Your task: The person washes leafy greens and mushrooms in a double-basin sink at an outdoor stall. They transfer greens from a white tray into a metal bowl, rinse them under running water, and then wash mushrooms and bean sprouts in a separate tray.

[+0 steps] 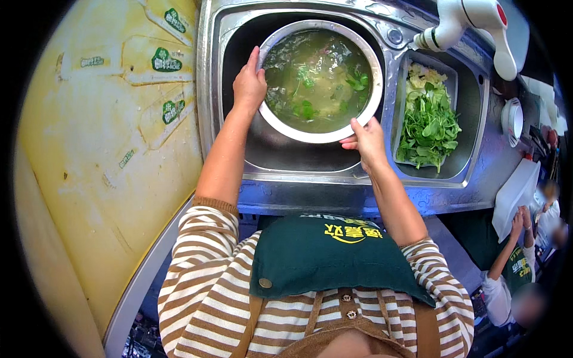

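Observation:
A round white-rimmed basin (293, 133) of cloudy greenish water, with leaves floating in it, is in the left sink bowl (286, 159). My left hand (250, 85) grips its rim on the left side. At the lower right, my right hand (369, 141) holds the rim, thumb on top and fingers at the outside. Whether the basin touches the sink bottom cannot be told. In the right sink bowl (470, 134), a clear plastic container (450, 67) holds leafy greens (429, 127) with pale yellowish leaves (423, 77) at its far end.
A white faucet (452, 27) with a lever stands at the back right. A small white bowl (511, 122) is right of the sink. Farther right, co-workers are near a white plastic tray (515, 197). A yellowish wall panel (112, 156) borders the sink's left side.

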### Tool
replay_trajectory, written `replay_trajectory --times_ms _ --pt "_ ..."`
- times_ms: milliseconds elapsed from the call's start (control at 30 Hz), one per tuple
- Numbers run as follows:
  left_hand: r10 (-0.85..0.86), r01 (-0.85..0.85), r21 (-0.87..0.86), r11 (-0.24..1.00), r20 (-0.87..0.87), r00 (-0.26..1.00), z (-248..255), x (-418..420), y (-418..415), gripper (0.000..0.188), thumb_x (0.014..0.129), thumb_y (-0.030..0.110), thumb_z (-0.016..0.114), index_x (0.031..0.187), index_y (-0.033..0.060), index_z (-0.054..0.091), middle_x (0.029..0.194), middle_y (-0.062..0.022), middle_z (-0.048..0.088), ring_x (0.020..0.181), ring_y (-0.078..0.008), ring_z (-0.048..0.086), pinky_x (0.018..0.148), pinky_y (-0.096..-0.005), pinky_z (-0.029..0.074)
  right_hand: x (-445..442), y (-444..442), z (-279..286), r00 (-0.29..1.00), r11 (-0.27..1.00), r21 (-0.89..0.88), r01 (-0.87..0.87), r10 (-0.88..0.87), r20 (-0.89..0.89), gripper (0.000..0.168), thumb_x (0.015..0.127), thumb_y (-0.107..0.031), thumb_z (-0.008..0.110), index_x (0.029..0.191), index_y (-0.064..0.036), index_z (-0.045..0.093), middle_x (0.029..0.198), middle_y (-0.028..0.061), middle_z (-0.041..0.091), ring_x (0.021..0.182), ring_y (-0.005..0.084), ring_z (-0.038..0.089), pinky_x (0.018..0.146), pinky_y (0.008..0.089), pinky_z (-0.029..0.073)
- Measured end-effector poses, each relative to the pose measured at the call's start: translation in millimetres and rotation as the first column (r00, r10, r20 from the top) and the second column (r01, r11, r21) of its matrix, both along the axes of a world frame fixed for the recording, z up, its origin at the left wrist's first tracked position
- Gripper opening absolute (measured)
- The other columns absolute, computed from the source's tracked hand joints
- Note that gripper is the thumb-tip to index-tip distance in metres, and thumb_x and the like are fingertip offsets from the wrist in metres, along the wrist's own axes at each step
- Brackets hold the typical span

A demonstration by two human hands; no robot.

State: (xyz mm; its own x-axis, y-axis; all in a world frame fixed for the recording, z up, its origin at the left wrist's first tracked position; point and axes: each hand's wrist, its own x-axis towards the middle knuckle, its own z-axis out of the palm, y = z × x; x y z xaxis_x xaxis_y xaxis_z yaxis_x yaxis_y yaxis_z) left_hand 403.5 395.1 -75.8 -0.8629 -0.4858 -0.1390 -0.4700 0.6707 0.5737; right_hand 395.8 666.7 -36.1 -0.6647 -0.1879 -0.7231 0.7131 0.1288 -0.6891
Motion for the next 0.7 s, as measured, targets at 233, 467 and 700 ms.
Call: replay_trajectory --times_ms 233,467,700 --pt "0.078 -0.073 0.224 0.972 -0.011 0.997 -38.8 26.8 -10.4 0.049 0.074 0.013 0.049 0.122 0.0059 0.043 0.111 -0.0202 0.052 0.103 -0.0324 0.051 0.088 -0.0358 0.04 -26.6 -22.7 60.8 0.984 0.988 0.097 -0.121 0.132 -0.117 0.014 0.083 -0.013 0.051 0.086 0.001 0.047 0.06 0.0086 0.052 0.042 0.0126 0.052 0.034 0.0199 0.039" --pt "0.154 -0.173 0.585 0.792 0.083 0.985 -67.5 59.1 -5.4 0.05 0.073 0.008 0.052 0.121 -0.0035 0.042 0.112 -0.0198 0.054 0.102 -0.024 0.053 0.087 -0.03 0.04 -27.8 -31.3 71.5 0.974 0.989 -0.016 -0.148 0.143 -0.178 0.016 0.08 -0.016 0.057 0.083 -0.001 0.054 0.054 0.0039 0.051 0.039 0.009 0.049 0.033 0.0193 0.038" --pt "-0.009 -0.231 0.776 0.586 0.292 0.956 -44.5 75.6 15.8 0.038 0.073 -0.002 0.049 0.111 -0.003 0.05 0.09 -0.0098 0.059 0.081 -0.0153 0.056 0.071 -0.026 0.044 -33.4 -39.2 76.8 0.95 0.988 0.003 -0.152 0.147 -0.276 0.022 0.082 -0.015 0.055 0.069 0.0 0.045 0.054 0.0108 0.054 0.039 0.0147 0.054 0.031 0.023 0.04"
